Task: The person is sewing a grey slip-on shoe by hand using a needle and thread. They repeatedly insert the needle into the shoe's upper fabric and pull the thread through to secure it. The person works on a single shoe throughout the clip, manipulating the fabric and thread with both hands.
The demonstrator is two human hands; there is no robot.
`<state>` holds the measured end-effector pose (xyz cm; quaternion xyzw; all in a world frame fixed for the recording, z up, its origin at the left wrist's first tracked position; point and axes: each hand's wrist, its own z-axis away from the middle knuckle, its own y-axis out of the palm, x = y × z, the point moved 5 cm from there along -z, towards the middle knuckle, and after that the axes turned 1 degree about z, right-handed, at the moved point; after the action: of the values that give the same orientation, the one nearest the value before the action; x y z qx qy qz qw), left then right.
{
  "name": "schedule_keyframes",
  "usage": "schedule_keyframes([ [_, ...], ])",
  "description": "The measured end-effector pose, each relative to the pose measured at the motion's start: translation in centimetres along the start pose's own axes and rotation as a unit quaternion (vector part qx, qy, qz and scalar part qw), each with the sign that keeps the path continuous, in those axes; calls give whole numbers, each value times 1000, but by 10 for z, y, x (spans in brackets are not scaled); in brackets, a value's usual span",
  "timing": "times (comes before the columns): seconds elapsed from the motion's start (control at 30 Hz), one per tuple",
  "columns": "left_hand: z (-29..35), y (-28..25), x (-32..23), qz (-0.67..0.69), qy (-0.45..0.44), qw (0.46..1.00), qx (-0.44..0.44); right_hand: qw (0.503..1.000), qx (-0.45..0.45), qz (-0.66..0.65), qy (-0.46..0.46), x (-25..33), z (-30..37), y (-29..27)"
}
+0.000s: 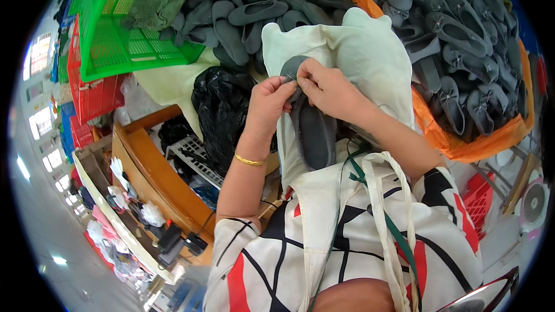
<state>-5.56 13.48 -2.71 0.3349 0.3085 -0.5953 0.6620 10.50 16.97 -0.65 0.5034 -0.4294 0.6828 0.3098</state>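
Note:
A dark grey slip-on shoe [316, 137] lies toe away from me on a pale cloth cover [370, 52]. Both of my hands are closed and meet over its upper, just behind the toe. My left hand [267, 102] grips the shoe at its left edge, thumb and forefinger pressed together. From the right, my right hand [330, 88] pinches at the same spot. Its fingertips hide whatever small thing they hold. A thin, light thread-like mark shows on the toe beside the left fingers.
Many grey shoes [257, 13] are heaped ahead, beside a green plastic crate [141, 52]. An orange sack [480, 145] at the right holds more shoes. A black plastic bag [222, 107] sits left of my left hand, near an open wooden drawer [156, 167].

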Motion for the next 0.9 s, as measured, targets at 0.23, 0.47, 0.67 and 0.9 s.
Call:
schedule_keyframes([
  [0.23, 0, 6, 2, -35, 41, 999, -4, 986, -79, 48, -139, -2, -4, -1],
  [0.47, -2, 15, -1, -60, 40, 997, -29, 953, 22, -295, 68, 15, -32, -7],
  [0.67, 2, 2, -1, -67, 64, 995, -21, 965, -67, -233, 99, -61, 27, -128],
  [0.9, -5, 10, -1, -77, 75, 994, 23, 653, -633, -416, 10, -198, 229, -543],
])
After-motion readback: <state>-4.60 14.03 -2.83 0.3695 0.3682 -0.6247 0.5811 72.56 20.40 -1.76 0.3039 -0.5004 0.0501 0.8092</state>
